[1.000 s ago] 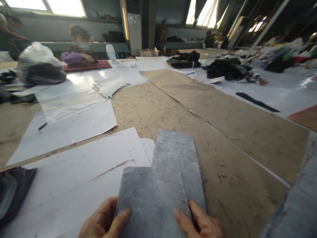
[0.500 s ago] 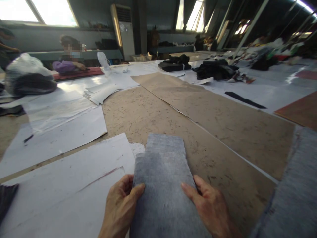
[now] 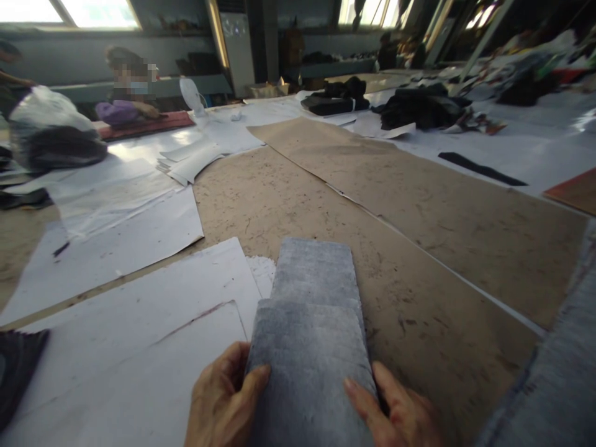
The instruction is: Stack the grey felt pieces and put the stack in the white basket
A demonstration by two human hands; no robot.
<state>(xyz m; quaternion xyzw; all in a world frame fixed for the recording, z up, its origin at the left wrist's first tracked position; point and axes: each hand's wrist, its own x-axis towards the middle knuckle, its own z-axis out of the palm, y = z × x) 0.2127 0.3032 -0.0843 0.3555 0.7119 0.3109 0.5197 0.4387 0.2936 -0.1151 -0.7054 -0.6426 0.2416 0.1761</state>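
Observation:
A grey-blue stack of cut fabric pieces (image 3: 307,354) is between my two hands at the bottom centre. My left hand (image 3: 226,394) grips its left edge, thumb on top and fingers at the side. On the opposite edge, my right hand (image 3: 391,397) holds it the same way. Just beyond, partly covered by the held stack, lies another grey-blue fabric stack (image 3: 319,267) on the brown paper (image 3: 395,310). The near end of the held stack runs out of view.
White paper sheets (image 3: 139,347) cover the table on the left, with dark fabric (image 3: 21,366) at the edge. Grey fabric (image 3: 549,372) lies at right. Farther off are a plastic bag (image 3: 56,127), black cloth (image 3: 421,105) and a dark strip (image 3: 482,169). A person (image 3: 125,93) sits across the table.
Both hands have drawn the held stack slightly toward me, so more of the stack beyond shows. The view has tilted down a little.

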